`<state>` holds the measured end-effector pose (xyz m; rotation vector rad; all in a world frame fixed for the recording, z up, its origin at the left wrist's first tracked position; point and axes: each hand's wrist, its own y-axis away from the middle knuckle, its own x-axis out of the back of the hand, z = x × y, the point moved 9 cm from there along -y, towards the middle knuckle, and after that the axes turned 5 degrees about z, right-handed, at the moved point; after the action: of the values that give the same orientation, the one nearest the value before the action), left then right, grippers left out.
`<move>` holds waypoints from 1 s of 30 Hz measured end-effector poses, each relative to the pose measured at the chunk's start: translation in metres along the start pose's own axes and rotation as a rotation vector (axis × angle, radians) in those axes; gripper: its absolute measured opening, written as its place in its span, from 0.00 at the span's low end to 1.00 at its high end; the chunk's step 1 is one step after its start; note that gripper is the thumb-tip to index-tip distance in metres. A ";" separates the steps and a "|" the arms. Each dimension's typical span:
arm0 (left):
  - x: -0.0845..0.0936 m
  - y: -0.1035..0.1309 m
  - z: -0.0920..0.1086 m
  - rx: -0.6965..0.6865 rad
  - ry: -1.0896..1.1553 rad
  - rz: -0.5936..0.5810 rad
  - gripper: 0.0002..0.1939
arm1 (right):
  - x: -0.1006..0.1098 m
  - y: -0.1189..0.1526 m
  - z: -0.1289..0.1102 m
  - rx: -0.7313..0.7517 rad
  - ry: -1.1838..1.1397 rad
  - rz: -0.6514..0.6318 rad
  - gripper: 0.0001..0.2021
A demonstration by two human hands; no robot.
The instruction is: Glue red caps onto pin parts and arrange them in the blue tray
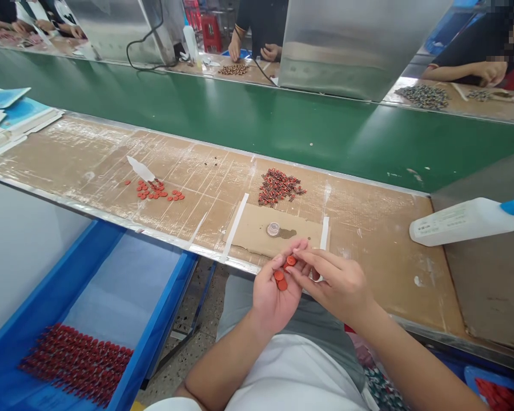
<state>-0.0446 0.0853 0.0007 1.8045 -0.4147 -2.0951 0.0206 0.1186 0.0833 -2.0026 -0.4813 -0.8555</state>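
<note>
My left hand [274, 297] is turned palm up near the table's front edge, with several red discs [279, 276] lying in its palm and at its fingers. The fingertips of my right hand [336, 282] pinch at one red disc [290, 261] over the left fingers. Just beyond both hands is a cardboard piece [257, 231] held by white tape strips, bearing a small round container [273, 229] beside a dark wet stain. Behind the cardboard sits a pile of small red and black parts [278, 186]. More red discs [151, 190] are scattered to the left by a white pointed strip [140, 169].
A white bottle with a blue cap [462, 221] leans at the right. At lower left stands a blue tray [154, 319] with rows of red pieces [77, 362]. A green belt [223, 108] runs behind the table; other people's hands [235, 48] are beyond it.
</note>
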 end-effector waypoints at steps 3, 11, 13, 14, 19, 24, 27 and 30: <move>-0.001 0.001 -0.003 0.018 0.023 -0.022 0.19 | 0.001 0.001 -0.002 -0.016 0.007 0.037 0.13; 0.002 0.004 -0.002 0.026 -0.060 -0.050 0.17 | 0.004 0.001 0.017 -0.189 -0.228 0.012 0.19; 0.007 0.005 -0.003 0.031 -0.125 -0.069 0.16 | 0.006 0.000 0.019 -0.152 -0.254 0.003 0.22; 0.010 0.005 -0.003 0.031 -0.159 -0.074 0.16 | 0.006 0.000 0.019 -0.125 -0.252 -0.014 0.23; 0.027 0.006 -0.005 0.079 -0.252 -0.070 0.13 | 0.003 0.000 0.010 0.023 -0.176 -0.074 0.22; 0.049 0.003 0.007 0.035 -0.218 0.032 0.14 | -0.001 -0.014 0.020 -0.005 -0.286 -0.135 0.16; 0.062 0.001 0.021 -0.018 -0.164 0.123 0.13 | -0.003 -0.032 0.088 -0.321 -0.157 -0.018 0.11; 0.068 -0.001 0.036 -0.068 -0.099 0.143 0.10 | -0.023 -0.044 0.162 -0.574 -0.037 0.013 0.13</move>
<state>-0.0889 0.0558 -0.0545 1.5894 -0.4775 -2.0793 0.0402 0.2783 0.0313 -2.5405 -0.2555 -1.0316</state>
